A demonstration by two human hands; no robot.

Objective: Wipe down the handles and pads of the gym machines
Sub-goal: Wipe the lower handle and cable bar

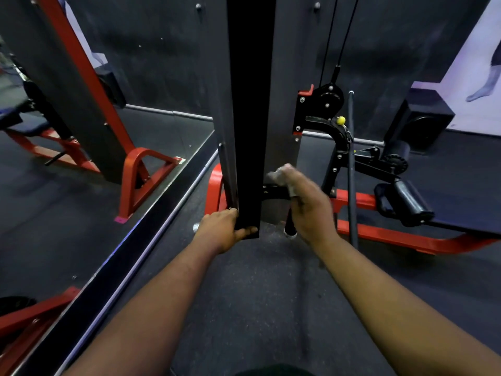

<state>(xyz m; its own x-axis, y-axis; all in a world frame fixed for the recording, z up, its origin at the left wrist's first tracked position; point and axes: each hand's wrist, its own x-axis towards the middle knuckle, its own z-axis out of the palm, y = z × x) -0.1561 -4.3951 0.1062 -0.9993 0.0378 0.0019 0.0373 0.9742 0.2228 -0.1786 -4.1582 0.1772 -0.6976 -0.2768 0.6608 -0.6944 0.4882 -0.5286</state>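
Left hand [222, 229] fingers clamped on one black post [249, 131]; right hand [306, 202] fingers grip one cloth [282, 172].

The upright pad [249, 118] stood at centre. The left hand [221, 230] gripped its lower edge; the right hand [306, 204], holding a cloth [282, 173], was just right of it. A mirror [81, 131] lay left of the pad, and the pulley [329, 97] and roller pad [413, 203] lay right.

mirror [67, 185]: left of the speaker, reflecting red frame parts
floor [257, 294]: dark speckled rubber, in front of the speaker
speaker [418, 122]: black box on the floor
poster [477, 63]: pale, behind the speaker
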